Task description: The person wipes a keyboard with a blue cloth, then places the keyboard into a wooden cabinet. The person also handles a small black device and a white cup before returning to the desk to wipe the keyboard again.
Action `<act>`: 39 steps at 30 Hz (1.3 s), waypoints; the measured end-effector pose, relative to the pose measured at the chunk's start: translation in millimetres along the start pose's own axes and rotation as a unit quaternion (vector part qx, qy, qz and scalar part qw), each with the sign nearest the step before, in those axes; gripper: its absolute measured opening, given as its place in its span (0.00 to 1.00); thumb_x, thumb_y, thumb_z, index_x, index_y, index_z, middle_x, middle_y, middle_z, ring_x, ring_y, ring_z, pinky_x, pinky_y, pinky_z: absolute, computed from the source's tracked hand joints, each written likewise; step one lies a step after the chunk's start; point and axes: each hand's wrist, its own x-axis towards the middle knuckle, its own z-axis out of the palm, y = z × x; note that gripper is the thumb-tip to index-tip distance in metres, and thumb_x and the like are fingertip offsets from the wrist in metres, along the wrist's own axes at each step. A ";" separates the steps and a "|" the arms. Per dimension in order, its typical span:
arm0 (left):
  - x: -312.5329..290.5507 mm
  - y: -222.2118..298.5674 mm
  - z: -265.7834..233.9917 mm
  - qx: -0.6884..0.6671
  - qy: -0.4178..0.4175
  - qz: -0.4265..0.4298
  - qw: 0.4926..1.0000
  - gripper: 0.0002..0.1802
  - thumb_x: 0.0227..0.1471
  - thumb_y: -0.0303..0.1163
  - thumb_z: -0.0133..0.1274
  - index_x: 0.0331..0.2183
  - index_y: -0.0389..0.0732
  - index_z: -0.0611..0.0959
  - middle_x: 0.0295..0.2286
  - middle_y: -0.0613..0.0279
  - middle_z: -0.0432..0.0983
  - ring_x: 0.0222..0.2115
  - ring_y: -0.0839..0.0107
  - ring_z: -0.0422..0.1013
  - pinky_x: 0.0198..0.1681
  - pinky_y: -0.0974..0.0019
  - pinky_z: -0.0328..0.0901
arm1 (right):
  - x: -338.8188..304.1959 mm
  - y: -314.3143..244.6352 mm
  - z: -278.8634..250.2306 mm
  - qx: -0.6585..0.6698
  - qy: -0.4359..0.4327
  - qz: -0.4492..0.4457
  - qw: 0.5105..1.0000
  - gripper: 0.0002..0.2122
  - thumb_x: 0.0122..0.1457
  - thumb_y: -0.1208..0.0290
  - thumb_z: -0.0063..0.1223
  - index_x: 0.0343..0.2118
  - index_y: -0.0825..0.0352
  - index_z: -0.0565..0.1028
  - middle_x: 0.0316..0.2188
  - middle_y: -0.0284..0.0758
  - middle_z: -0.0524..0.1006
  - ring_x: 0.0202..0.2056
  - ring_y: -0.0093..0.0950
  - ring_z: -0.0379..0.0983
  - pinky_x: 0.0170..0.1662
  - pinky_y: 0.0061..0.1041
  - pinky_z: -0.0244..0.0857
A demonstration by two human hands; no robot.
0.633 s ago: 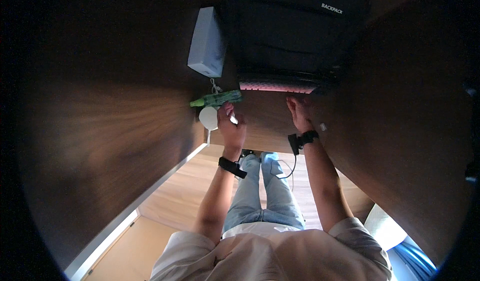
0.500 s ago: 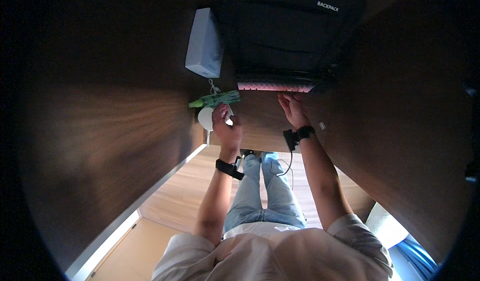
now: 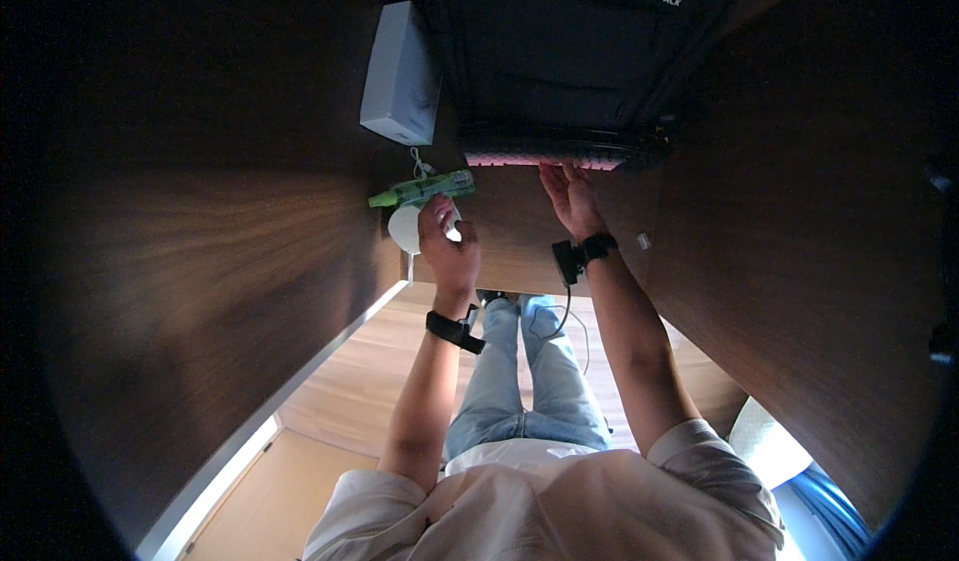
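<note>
My left hand is curled around a white, rounded object, which shows on both sides of the fingers; its kind is unclear. Just beyond those fingers lies a green tube-shaped bottle with a pointed lighter-green tip. My right hand has its fingers stretched out, with nothing seen in them. Its fingertips reach the pink front edge of a dark keyboard-like thing, and whether they touch it I cannot tell. Behind that stands a black backpack.
A white box stands at the far left beside the backpack, with a white cable in front of it. Brown wooden panels rise on the left and right. A small white piece sits right of my right wrist.
My right hand has moved forward and slightly left, to the pink edge. My left hand stays at the white object. The whole view has shifted slightly.
</note>
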 end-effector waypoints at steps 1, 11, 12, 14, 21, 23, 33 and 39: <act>-0.7 -0.2 -0.4 0.000 0.001 -0.002 1.000 0.26 0.47 0.15 0.47 0.52 0.30 0.73 0.46 0.48 0.74 0.49 0.60 0.73 0.56 0.60 0.69 | 0.9 1.1 -3.1 -0.004 0.006 -0.002 1.000 0.10 0.67 0.67 0.51 0.47 0.65 0.74 0.48 0.42 0.79 0.52 0.32 0.76 0.57 0.32 0.73; 1.3 9.5 -25.5 0.042 0.060 -0.036 0.997 0.25 0.47 0.14 0.48 0.50 0.31 0.73 0.41 0.52 0.75 0.41 0.64 0.76 0.45 0.65 0.73 | -21.6 18.7 -3.4 -0.084 -0.065 0.028 0.994 0.13 0.66 0.63 0.54 0.48 0.63 0.74 0.48 0.42 0.78 0.50 0.33 0.77 0.53 0.30 0.74; 2.2 13.6 -28.3 0.051 0.071 -0.036 0.995 0.25 0.47 0.14 0.48 0.50 0.31 0.73 0.41 0.53 0.75 0.40 0.64 0.76 0.44 0.66 0.73 | -24.2 23.3 0.5 -0.159 -0.061 0.030 0.985 0.13 0.65 0.63 0.55 0.48 0.63 0.74 0.47 0.42 0.78 0.49 0.33 0.78 0.53 0.29 0.74; 0.0 20.8 -35.1 0.058 0.079 -0.050 0.994 0.24 0.47 0.15 0.47 0.49 0.30 0.73 0.42 0.50 0.74 0.42 0.62 0.74 0.45 0.65 0.72 | -35.8 34.7 35.1 -0.353 -0.011 0.045 0.935 0.13 0.64 0.65 0.57 0.48 0.63 0.74 0.46 0.41 0.79 0.46 0.32 0.78 0.51 0.29 0.74; 5.7 9.9 -46.0 0.080 0.125 -0.097 0.984 0.26 0.48 0.19 0.48 0.52 0.27 0.69 0.47 0.44 0.70 0.45 0.57 0.71 0.51 0.58 0.69 | -40.7 75.2 127.8 -0.734 -0.192 -0.237 0.607 0.19 0.54 0.72 0.64 0.49 0.65 0.73 0.42 0.41 0.77 0.45 0.41 0.75 0.50 0.36 0.71; 9.1 7.0 -48.2 0.085 0.125 -0.097 0.984 0.23 0.49 0.18 0.47 0.50 0.27 0.71 0.44 0.45 0.73 0.41 0.57 0.73 0.47 0.60 0.70 | -36.9 82.9 139.2 -0.741 -0.222 -0.286 0.565 0.22 0.52 0.72 0.65 0.50 0.66 0.73 0.45 0.43 0.76 0.48 0.43 0.74 0.52 0.36 0.69; 28.7 -11.6 -49.8 0.074 0.083 -0.051 0.993 0.15 0.58 0.25 0.51 0.47 0.29 0.75 0.38 0.43 0.80 0.35 0.54 0.80 0.38 0.58 0.73 | -23.3 102.4 160.0 -0.737 -0.300 -0.280 0.537 0.28 0.48 0.76 0.65 0.56 0.62 0.72 0.51 0.44 0.75 0.51 0.45 0.72 0.55 0.39 0.69; 40.7 -2.1 -35.3 -0.006 0.093 -0.012 0.996 0.11 0.58 0.21 0.49 0.43 0.33 0.78 0.34 0.49 0.81 0.36 0.59 0.80 0.38 0.60 0.73 | -17.9 85.3 165.1 -0.737 -0.284 -0.298 0.537 0.26 0.51 0.76 0.64 0.56 0.62 0.72 0.48 0.43 0.77 0.50 0.42 0.74 0.53 0.36 0.70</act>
